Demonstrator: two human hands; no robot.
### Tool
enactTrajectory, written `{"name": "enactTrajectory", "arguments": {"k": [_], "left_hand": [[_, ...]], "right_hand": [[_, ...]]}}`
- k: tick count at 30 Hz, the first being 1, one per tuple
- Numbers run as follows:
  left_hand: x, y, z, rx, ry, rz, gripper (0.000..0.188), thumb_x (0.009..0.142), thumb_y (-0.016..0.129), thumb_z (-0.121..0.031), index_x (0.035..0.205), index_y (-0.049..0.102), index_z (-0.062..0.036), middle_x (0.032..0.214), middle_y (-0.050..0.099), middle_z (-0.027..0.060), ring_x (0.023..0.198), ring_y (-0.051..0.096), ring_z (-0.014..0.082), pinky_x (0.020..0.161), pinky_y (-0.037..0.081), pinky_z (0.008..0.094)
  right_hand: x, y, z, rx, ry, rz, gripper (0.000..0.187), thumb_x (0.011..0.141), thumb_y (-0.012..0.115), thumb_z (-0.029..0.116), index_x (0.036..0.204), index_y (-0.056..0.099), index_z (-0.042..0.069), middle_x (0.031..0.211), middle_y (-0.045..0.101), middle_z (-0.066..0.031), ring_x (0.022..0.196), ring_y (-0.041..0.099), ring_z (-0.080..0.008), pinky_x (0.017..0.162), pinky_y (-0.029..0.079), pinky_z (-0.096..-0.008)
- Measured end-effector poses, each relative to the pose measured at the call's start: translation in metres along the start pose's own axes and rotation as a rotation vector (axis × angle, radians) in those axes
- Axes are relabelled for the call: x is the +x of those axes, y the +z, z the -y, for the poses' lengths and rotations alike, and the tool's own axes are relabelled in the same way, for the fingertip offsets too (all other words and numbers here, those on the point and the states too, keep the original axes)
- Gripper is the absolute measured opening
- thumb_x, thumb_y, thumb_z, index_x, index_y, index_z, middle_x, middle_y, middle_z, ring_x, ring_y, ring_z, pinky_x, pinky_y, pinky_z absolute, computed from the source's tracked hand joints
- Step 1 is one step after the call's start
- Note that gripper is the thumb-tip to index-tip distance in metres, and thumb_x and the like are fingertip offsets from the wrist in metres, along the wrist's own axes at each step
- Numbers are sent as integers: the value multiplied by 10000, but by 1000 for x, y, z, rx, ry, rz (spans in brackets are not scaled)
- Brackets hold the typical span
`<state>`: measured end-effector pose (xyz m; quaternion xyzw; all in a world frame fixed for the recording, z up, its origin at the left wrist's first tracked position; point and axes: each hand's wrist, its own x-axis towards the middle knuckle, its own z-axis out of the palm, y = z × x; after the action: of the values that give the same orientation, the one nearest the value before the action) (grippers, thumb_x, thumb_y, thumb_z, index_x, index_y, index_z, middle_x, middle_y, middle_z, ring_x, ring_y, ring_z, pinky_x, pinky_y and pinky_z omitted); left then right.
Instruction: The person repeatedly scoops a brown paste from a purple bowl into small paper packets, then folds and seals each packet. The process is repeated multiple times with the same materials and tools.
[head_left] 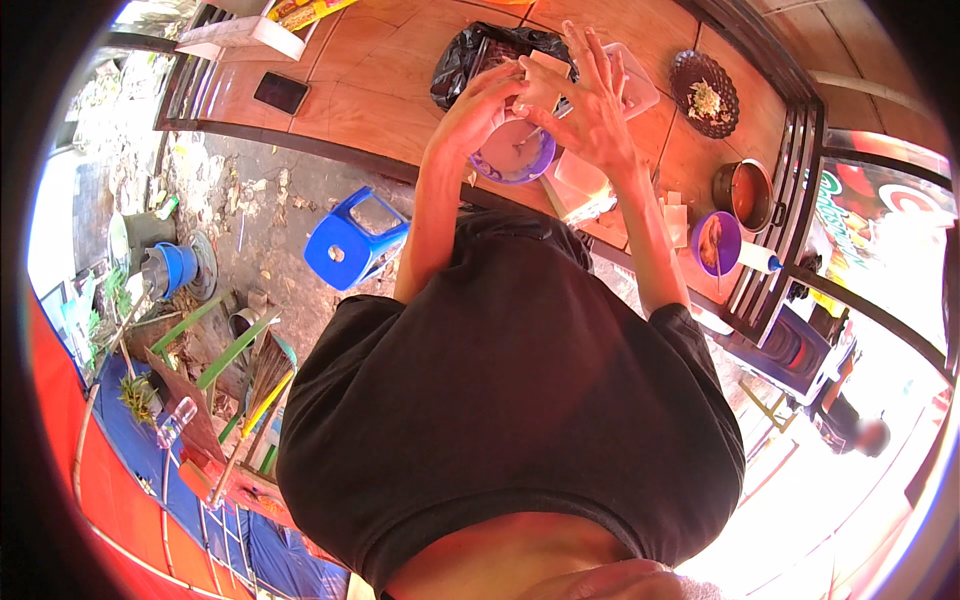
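Observation:
My left hand (485,108) and my right hand (592,112) meet above the table, close over a purple bowl (487,168) of pale, thick liquid. Between them is a pale, thin sheet (545,92), which looks like a wrapper. The left fingers are closed at its left edge. My right thumb and index finger reach to it from the other side, while the other right fingers stretch upward. A spoon handle (528,137) leans in the bowl. Behind the hands lies an open black plastic bag (456,65); a pinkish plastic tray (643,88) sits partly hidden by the right hand.
A dark perforated plate (690,72) with shredded food, a metal pot (742,192), another purple bowl (707,240) and a white bottle (757,257) stand to the right. A phone (282,92) lies at left. A blue stool (345,240) is on the ground. Someone (838,420) is at far right.

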<state>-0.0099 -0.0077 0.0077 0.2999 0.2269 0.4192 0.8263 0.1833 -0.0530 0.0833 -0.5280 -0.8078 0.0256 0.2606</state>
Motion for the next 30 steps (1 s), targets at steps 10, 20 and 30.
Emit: {"name": "enactTrajectory", "arguments": {"k": [10,20,30], "left_hand": [[-4,5,-6,57,-28,1,327,1004,621,-106,1316,613,-8,1174,691,59,1041,680,141,854,576,317],[0,10,-7,257,-106,-117,406,1018,622,-145,1382,543,15,1208,668,56,1085,663,141,851,570,324],[-2,24,-15,322,-12,-47,363,1016,583,-101,1375,575,-150,996,670,-14,862,586,43,711,505,225]], "right_hand": [[1,10,-25,539,332,-166,398,926,748,274,1261,715,61,1324,631,-188,1219,590,-301,1039,439,-421],[-4,25,-39,908,518,-82,220,919,756,116,1081,751,-33,945,765,-60,866,686,-86,783,530,-253],[-10,31,-30,832,401,-209,168,909,741,55,1065,770,-3,971,764,-89,875,695,-144,808,546,-294]]}}
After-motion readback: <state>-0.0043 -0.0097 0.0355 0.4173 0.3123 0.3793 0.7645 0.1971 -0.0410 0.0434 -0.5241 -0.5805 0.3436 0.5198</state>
